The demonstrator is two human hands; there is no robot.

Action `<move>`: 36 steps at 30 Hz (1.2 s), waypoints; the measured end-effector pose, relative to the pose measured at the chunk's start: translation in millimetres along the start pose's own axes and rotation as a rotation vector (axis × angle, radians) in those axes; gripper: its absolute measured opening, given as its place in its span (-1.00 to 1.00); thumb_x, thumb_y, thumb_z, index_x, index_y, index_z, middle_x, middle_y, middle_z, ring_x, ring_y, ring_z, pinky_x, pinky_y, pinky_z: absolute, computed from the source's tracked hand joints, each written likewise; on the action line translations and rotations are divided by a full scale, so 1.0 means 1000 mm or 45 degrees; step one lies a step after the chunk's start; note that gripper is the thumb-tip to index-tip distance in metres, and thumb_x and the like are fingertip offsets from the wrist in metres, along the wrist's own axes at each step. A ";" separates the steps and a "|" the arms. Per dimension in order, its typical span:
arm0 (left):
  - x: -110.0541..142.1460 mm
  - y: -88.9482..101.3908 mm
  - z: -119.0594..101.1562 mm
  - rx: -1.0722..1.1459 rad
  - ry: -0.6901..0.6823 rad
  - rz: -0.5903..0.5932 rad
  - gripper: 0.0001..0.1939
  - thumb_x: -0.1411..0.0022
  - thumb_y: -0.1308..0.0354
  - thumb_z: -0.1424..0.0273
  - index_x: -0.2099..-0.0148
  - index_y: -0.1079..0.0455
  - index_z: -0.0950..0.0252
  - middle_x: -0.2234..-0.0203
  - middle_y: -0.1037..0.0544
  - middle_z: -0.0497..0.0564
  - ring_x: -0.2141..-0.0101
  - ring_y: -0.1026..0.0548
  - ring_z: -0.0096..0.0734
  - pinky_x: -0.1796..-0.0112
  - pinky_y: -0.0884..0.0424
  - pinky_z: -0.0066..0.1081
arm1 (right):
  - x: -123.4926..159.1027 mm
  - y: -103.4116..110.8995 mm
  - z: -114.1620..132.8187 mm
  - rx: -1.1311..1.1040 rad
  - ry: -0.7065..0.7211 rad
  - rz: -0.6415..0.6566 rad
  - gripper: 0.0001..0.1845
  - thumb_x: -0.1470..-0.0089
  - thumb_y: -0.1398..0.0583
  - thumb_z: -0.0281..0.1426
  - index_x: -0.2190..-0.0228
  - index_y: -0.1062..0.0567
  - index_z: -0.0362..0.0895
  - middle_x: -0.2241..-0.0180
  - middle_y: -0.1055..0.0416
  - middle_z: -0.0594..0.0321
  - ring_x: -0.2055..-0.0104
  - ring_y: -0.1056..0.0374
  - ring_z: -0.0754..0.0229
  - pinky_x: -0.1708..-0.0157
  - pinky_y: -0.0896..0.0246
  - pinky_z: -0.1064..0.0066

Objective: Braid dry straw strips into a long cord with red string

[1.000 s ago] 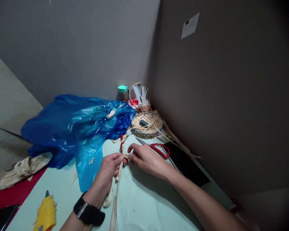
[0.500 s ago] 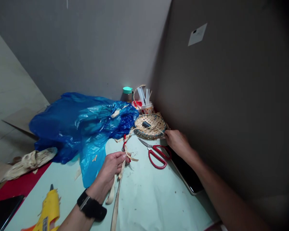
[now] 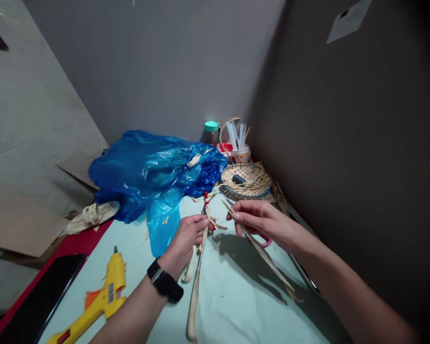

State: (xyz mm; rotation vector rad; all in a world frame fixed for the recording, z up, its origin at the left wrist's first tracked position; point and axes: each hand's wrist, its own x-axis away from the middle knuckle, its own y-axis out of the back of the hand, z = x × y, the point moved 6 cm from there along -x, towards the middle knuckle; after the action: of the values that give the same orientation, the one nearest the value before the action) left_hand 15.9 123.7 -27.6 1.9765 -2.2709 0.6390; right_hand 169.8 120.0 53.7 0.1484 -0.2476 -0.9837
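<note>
My left hand (image 3: 189,236) pinches a braid of pale dried plant fibre above the light green sheet, near its red-wrapped end (image 3: 206,196). Long loose strands (image 3: 195,306) trail from under the fingers toward me. To the right, my right hand (image 3: 267,220) is closed on a separate dried fibre strip (image 3: 268,260), which slants down toward the near right. Behind that hand lie red-handled scissors (image 3: 266,241), mostly covered by it. Beyond is a woven basket (image 3: 260,179) with fibre strands and a small dark object inside.
A blue plastic bag (image 3: 129,162) is heaped at the back left. Near me on the left lie a yellow glue gun (image 3: 111,286) and a black-screened device (image 3: 50,291). A cup of glue sticks (image 3: 241,155) and a green-lidded jar (image 3: 211,134) stand by the wall.
My right hand has come from the basket's edge toward my left hand, bringing a fibre strip over the scissors. My left hand keeps its pinch on the braid. The view has shifted left.
</note>
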 end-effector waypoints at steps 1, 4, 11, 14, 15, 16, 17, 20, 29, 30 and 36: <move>0.000 0.000 0.000 0.006 -0.002 -0.005 -0.81 0.02 -0.25 0.35 0.46 -0.42 0.41 0.63 -0.41 -0.05 0.71 -0.14 -0.74 0.67 0.06 -0.60 | -0.004 -0.006 -0.004 -0.018 0.001 0.012 -0.65 -0.08 -0.12 -0.12 0.37 -0.44 -0.18 0.51 -0.40 0.25 0.62 -0.02 0.38 0.64 0.13 0.52; 0.001 0.000 -0.001 0.027 0.002 -0.011 -0.81 0.01 -0.24 0.34 0.44 -0.42 0.39 0.62 -0.45 -0.02 0.68 -0.25 -0.68 0.65 -0.02 -0.60 | -0.015 -0.017 -0.016 -0.004 0.026 0.024 -0.66 -0.11 -0.11 -0.17 0.37 -0.47 -0.20 0.49 -0.43 0.24 0.62 0.00 0.38 0.62 0.14 0.51; 0.001 0.000 0.002 0.041 -0.026 -0.024 -0.83 0.00 -0.24 0.35 0.42 -0.41 0.38 0.57 -0.48 0.00 0.64 -0.32 -0.65 0.63 -0.08 -0.60 | -0.011 -0.025 -0.008 0.617 0.090 -0.182 -0.64 -0.17 -0.05 -0.29 0.53 -0.50 -0.16 0.57 -0.42 0.30 0.53 -0.22 0.31 0.50 0.06 0.48; 0.001 0.000 0.002 0.057 -0.048 -0.033 -0.85 0.03 -0.24 0.38 0.44 -0.40 0.38 0.61 -0.42 -0.06 0.66 -0.26 -0.70 0.64 -0.04 -0.62 | -0.005 -0.030 -0.003 0.811 0.027 -0.317 -0.75 -0.17 -0.05 -0.31 0.43 -0.46 -0.14 0.52 -0.48 0.28 0.51 -0.29 0.27 0.51 0.09 0.46; 0.001 0.000 0.002 0.061 -0.051 -0.034 -0.85 0.04 -0.25 0.39 0.45 -0.39 0.38 0.64 -0.37 -0.09 0.68 -0.22 -0.72 0.65 0.00 -0.62 | -0.005 -0.032 -0.005 0.867 -0.002 -0.344 -0.78 -0.17 -0.06 -0.31 0.40 -0.44 -0.13 0.51 -0.48 0.25 0.50 -0.30 0.25 0.52 0.10 0.46; 0.001 -0.001 0.001 0.063 -0.052 -0.037 -0.86 0.05 -0.25 0.40 0.46 -0.39 0.38 0.68 -0.31 -0.13 0.70 -0.16 -0.74 0.66 0.04 -0.62 | -0.005 -0.034 -0.007 0.921 -0.029 -0.362 -0.80 -0.16 -0.06 -0.31 0.38 -0.43 -0.13 0.50 -0.49 0.23 0.50 -0.31 0.23 0.53 0.12 0.45; 0.001 -0.001 0.001 0.062 -0.051 -0.039 -0.86 0.05 -0.25 0.40 0.46 -0.38 0.38 0.70 -0.26 -0.17 0.71 -0.10 -0.75 0.66 0.08 -0.61 | -0.007 -0.035 -0.009 0.967 -0.051 -0.374 -0.81 -0.16 -0.06 -0.32 0.38 -0.42 -0.13 0.49 -0.49 0.20 0.49 -0.32 0.22 0.53 0.13 0.44; 0.002 -0.002 0.000 0.043 -0.051 -0.035 -0.83 0.04 -0.26 0.37 0.44 -0.40 0.38 0.70 -0.25 -0.17 0.71 -0.07 -0.75 0.66 0.08 -0.60 | -0.013 -0.037 -0.017 1.059 -0.077 -0.398 -0.76 -0.18 -0.03 -0.30 0.41 -0.41 -0.14 0.50 -0.47 0.15 0.52 -0.30 0.21 0.54 0.16 0.43; 0.002 -0.004 -0.001 0.095 -0.075 -0.082 -0.77 0.07 -0.32 0.31 0.40 -0.44 0.36 0.59 -0.44 -0.08 0.61 -0.32 -0.64 0.56 -0.18 -0.59 | -0.020 -0.040 -0.023 1.108 -0.022 -0.388 -0.70 -0.19 -0.01 -0.27 0.43 -0.44 -0.14 0.54 -0.43 0.19 0.55 -0.24 0.23 0.54 0.20 0.39; 0.002 -0.003 0.000 0.094 -0.070 -0.084 -0.79 0.07 -0.32 0.33 0.43 -0.44 0.37 0.61 -0.42 -0.09 0.63 -0.30 -0.66 0.58 -0.16 -0.60 | -0.020 -0.040 -0.023 1.100 -0.014 -0.353 -0.69 -0.20 -0.01 -0.26 0.44 -0.44 -0.14 0.55 -0.42 0.20 0.56 -0.23 0.24 0.54 0.20 0.39; 0.001 -0.001 0.000 0.102 -0.055 -0.068 -0.84 0.06 -0.31 0.38 0.46 -0.43 0.38 0.66 -0.38 -0.12 0.70 -0.18 -0.74 0.64 -0.06 -0.60 | -0.018 -0.022 -0.013 1.014 0.065 -0.449 -0.69 -0.17 -0.07 -0.19 0.27 -0.45 -0.16 0.34 -0.46 0.12 0.32 -0.32 0.16 0.43 0.04 0.44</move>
State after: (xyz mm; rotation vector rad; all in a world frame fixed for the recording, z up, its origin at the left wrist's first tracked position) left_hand 16.6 122.4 -26.9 2.0991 -2.2415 0.6996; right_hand 146.6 123.4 33.5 0.9689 -0.5714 -1.1828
